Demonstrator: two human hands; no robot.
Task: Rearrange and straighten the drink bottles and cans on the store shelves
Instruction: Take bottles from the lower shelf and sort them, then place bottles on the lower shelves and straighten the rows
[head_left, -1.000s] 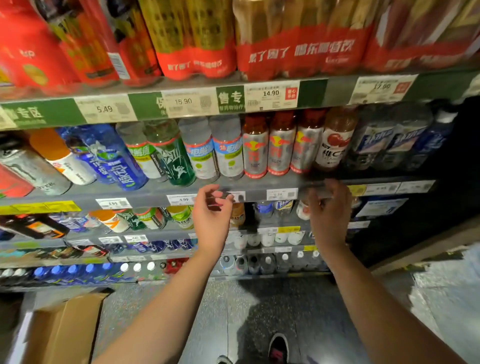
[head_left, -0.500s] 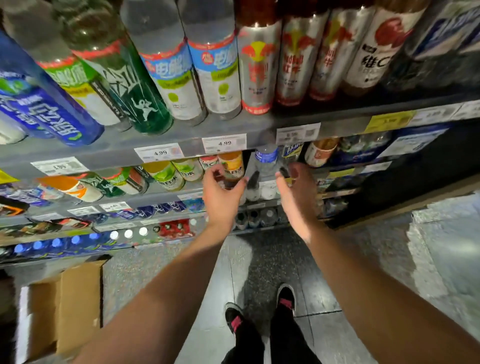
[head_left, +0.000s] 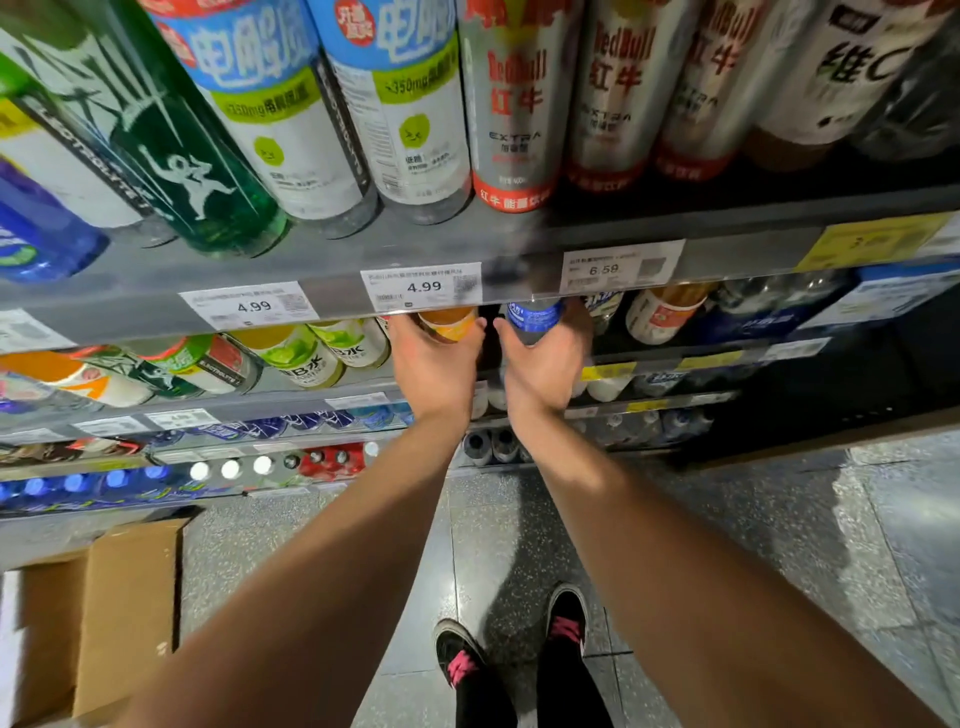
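Both my hands reach under the grey shelf edge into the lower shelf. My left hand curls round an orange-labelled bottle. My right hand grips a clear bottle with a blue label. The tops of both bottles and my fingertips are hidden behind the price strip. Green-labelled bottles stand to the left on the same shelf, a white and orange bottle to the right. Above, silver and red cans and white and blue bottles stand in a row.
Price tags reading 4.99 and 6.59 hang on the shelf edge. Lower shelves hold several blue-capped and white-capped bottles. An open cardboard box sits on the floor at the left. My shoes stand on grey tile.
The view has dropped and moved closer to the shelves. Both hands have gone up and forward under the shelf edge and have taken hold of one bottle each.
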